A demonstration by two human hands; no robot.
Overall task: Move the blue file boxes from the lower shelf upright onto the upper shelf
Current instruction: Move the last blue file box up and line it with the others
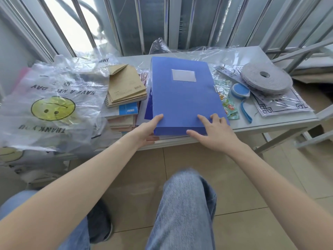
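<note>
A blue file box (182,98) with a pale label window lies flat on a low white shelf (270,123), its near end over the front edge. A darker blue box (148,109) shows under its left side. My left hand (147,130) grips the top box's near left corner, thumb on top and fingers underneath. My right hand (210,132) rests on the near right corner, fingers spread on the lid and thumb against the front edge. No upper shelf is in view.
Left of the boxes are a stack of brown notebooks (126,87) and a smiley plastic bag (52,105). To the right lie a grey tape roll (265,80), a blue tape measure (240,91) and snack packets (228,107). Window bars stand behind; my knee (183,204) is below.
</note>
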